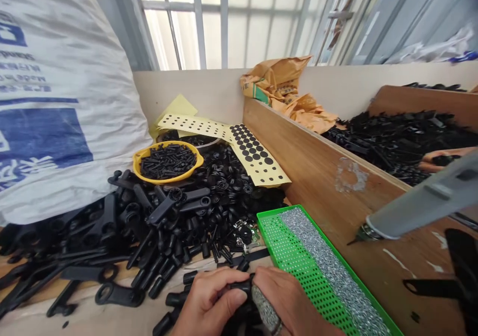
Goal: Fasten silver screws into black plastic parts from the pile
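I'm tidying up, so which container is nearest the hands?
The green tray, alongside the right hand; unlike the yellow bowl farther back, it holds small silvery pieces.

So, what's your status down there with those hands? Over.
Left hand pinching a black part. Right hand curled alongside, grip unclear. Loose black parts crowd close; green tray beside right hand.

Sack [63,92]: far left, behind the long handles [109,216]
Basket [200,161]: just right of the sack, rods [166,162] piled in it
Sticker sheets [257,169]: right of the basket, up by the divider [306,167]
Paper bag [284,77]: flopped over the divider's back end
More parts [396,139]: past the divider, right side
Tray [289,249]: alongside the divider, metal bits [323,256] down its right side
Left hand [211,301], right hand [280,293]: up front, tube [241,285] between 'em
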The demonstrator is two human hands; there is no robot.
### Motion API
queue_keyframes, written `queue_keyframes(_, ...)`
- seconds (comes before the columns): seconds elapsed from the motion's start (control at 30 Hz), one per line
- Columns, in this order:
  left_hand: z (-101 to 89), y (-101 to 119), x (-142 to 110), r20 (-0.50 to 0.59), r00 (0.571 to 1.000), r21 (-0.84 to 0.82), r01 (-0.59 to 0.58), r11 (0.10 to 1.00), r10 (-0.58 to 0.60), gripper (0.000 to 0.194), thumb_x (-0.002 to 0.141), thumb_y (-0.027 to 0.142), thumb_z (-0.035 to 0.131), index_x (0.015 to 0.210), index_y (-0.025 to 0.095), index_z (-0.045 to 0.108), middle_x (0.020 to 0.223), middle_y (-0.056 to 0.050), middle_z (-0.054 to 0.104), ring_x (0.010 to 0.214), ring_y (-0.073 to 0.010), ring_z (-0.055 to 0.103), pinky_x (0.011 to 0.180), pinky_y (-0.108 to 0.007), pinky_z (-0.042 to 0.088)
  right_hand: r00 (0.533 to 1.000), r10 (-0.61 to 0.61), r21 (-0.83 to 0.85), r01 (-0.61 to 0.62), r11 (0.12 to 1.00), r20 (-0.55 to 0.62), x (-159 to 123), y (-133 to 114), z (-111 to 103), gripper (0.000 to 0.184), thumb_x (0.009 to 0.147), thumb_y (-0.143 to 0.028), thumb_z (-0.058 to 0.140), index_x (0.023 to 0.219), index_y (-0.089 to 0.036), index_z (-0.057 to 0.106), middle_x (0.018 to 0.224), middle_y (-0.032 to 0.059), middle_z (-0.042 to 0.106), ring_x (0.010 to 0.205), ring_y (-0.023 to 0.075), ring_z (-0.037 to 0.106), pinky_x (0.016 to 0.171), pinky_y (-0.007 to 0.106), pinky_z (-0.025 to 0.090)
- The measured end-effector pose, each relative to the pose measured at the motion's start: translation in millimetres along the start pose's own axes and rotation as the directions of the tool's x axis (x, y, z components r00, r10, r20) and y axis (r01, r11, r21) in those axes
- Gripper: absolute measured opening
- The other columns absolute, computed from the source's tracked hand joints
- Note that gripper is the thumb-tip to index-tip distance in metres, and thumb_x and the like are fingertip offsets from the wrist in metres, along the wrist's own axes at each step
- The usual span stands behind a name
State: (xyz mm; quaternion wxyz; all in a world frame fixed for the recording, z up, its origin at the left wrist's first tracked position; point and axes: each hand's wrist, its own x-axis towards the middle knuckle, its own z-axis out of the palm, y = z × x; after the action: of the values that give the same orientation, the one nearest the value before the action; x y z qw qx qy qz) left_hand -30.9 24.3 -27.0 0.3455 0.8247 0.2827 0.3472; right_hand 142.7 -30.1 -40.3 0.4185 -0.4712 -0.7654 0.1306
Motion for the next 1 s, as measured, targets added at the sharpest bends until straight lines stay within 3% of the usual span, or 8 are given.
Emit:
queue_keyframes(0.13, -0.6, 9, 7, 0.028, 0.979, 0.029, -0.201, 0.979, 0.2, 0.016, 0.091, 0.025, 0.051, 0.103, 0.021, 0.062, 0.082, -0.002, 0.069, 0.073, -0.0123, 0.065, 0.066, -0.019, 0.05, 0.954, 0.23, 0.294, -0.279, 0.914, 0.191, -2, -9, -10, 0.028, 0.091, -0.039, 0.033, 0.073, -0.022, 0.046, 0.061, -0.0016, 0.05, 0.053, 0.0131, 0.047, 0.05, 0.025, 0.035)
queue_keyframes(0.27, 5.6, 12, 10, -0.033, 0.888, 0.156, -0.448, 0.88, 0.458, 0.018, 0.093, 0.018, 0.043, 0.104, 0.011, 0.056, 0.079, -0.009, 0.065, 0.068, -0.0147, 0.059, 0.061, -0.023, 0.05, 0.909, 0.404, 0.332, -0.414, 0.847, 0.104, -17, -8, -3, 0.032, 0.088, -0.047, 0.042, 0.072, -0.022, 0.054, 0.06, 0.0003, 0.052, 0.055, 0.0156, 0.049, 0.052, 0.026, 0.04)
queue_keyframes(0.4, 7.7, 14, 6, 0.004, 0.856, 0.323, -0.49, 0.81, 0.516, 0.021, 0.09, 0.008, 0.041, 0.106, 0.007, 0.055, 0.083, -0.013, 0.064, 0.073, -0.0169, 0.058, 0.065, -0.026, 0.051, 0.904, 0.414, 0.368, -0.424, 0.828, 0.11, -25, -4, 11, 0.043, 0.092, -0.049, 0.032, 0.067, -0.02, 0.053, 0.053, -0.0007, 0.045, 0.049, 0.0151, 0.046, 0.047, 0.026, 0.037)
queue_keyframes(0.5, 5.8, 19, 4, -0.025, 0.904, 0.212, -0.413, 0.886, 0.427, 0.019, 0.092, 0.013, 0.042, 0.105, 0.011, 0.056, 0.08, -0.01, 0.065, 0.07, -0.0161, 0.058, 0.063, -0.025, 0.05, 0.939, 0.33, 0.374, -0.343, 0.861, 0.102, -21, -3, 9, 0.049, 0.092, -0.055, 0.024, 0.067, -0.021, 0.049, 0.056, -0.0015, 0.041, 0.049, 0.0142, 0.043, 0.047, 0.027, 0.033)
queue_keyframes(0.6, 3.9, 22, 3, 0.004, 0.98, 0.0, -0.197, 0.98, 0.197, 0.019, 0.092, 0.023, 0.047, 0.101, 0.014, 0.062, 0.08, -0.008, 0.068, 0.07, -0.0152, 0.062, 0.064, -0.023, 0.05, 0.998, 0.061, 0.235, -0.059, 0.97, -0.002, -12, -4, -2, 0.044, 0.094, -0.05, 0.021, 0.075, -0.02, 0.048, 0.061, -0.0012, 0.043, 0.052, 0.0139, 0.044, 0.049, 0.027, 0.032)
queue_keyframes(0.7, 3.2, 23, 1, 0.048, 0.999, -0.134, 0.005, 0.991, 0.002, 0.025, 0.091, 0.032, 0.051, 0.095, 0.014, 0.068, 0.079, -0.007, 0.07, 0.07, -0.0156, 0.064, 0.064, -0.023, 0.049, 0.984, -0.167, 0.048, 0.17, 0.984, -0.064, -8, -6, -8, 0.035, 0.097, -0.04, 0.024, 0.082, -0.02, 0.048, 0.063, -0.0009, 0.046, 0.054, 0.0142, 0.047, 0.05, 0.026, 0.033)
queue_keyframes(0.87, 3.4, 21, -2, 0.109, 0.98, -0.299, 0.195, 0.934, -0.169, 0.038, 0.087, 0.045, 0.053, 0.093, 0.013, 0.071, 0.072, -0.006, 0.069, 0.062, -0.0145, 0.06, 0.058, -0.023, 0.045, 0.994, -0.091, 0.063, 0.095, 0.993, -0.063, -14, -8, -6, 0.034, 0.097, -0.04, 0.019, 0.088, -0.021, 0.046, 0.066, 0.0002, 0.047, 0.057, 0.016, 0.049, 0.053, 0.027, 0.035)
queue_keyframes(1.0, 3.3, 23, -3, 0.107, 0.981, -0.299, 0.186, 0.936, -0.16, 0.039, 0.087, 0.045, 0.053, 0.093, 0.011, 0.071, 0.072, -0.006, 0.068, 0.062, -0.0146, 0.06, 0.058, -0.023, 0.045, 0.998, 0.017, 0.237, -0.032, 0.971, 0.064, -17, -9, -8, 0.033, 0.097, -0.041, 0.021, 0.085, -0.022, 0.045, 0.07, 0.0014, 0.051, 0.06, 0.0159, 0.054, 0.053, 0.026, 0.038)
